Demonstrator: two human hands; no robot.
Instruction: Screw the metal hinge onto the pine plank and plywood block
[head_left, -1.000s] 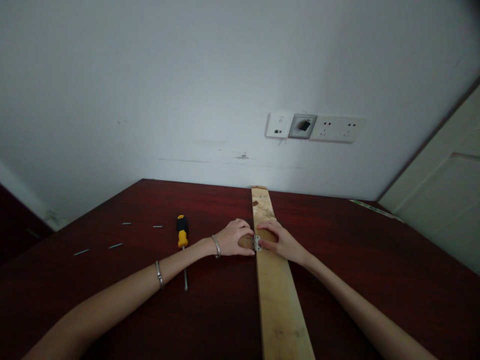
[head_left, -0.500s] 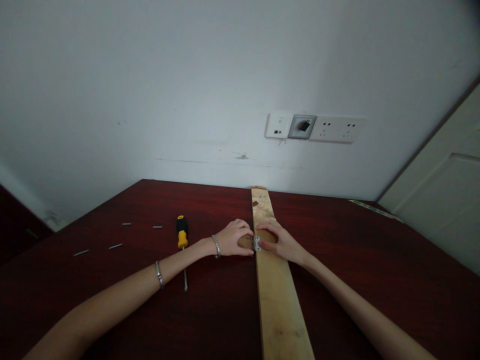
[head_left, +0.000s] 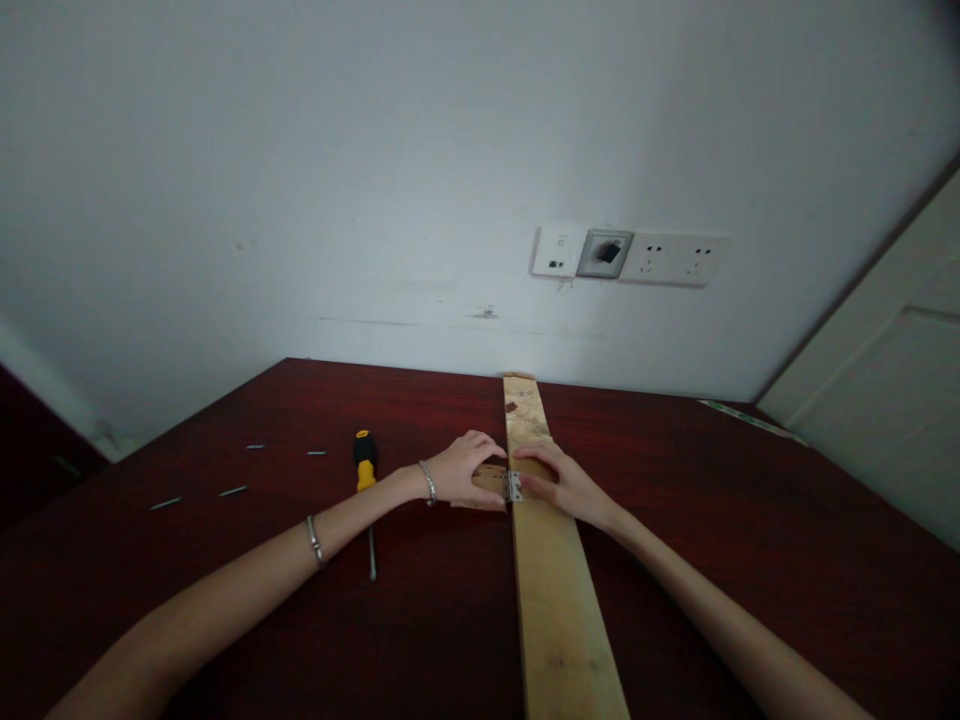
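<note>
Metal hinge (head_left: pixel 515 487) spans small board (head_left: pixel 490 479) and plank (head_left: pixel 559 600), where left hand (head_left: pixel 454 472) and right hand (head_left: pixel 576 490) rest, each grip curved wide.

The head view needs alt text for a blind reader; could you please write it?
A left hand holds a short wooden piece beside a long board; the right hand rests on the board, a metal hinge between the hands. A screwdriver and four thin metal pieces lie on the left of the red table.
</note>
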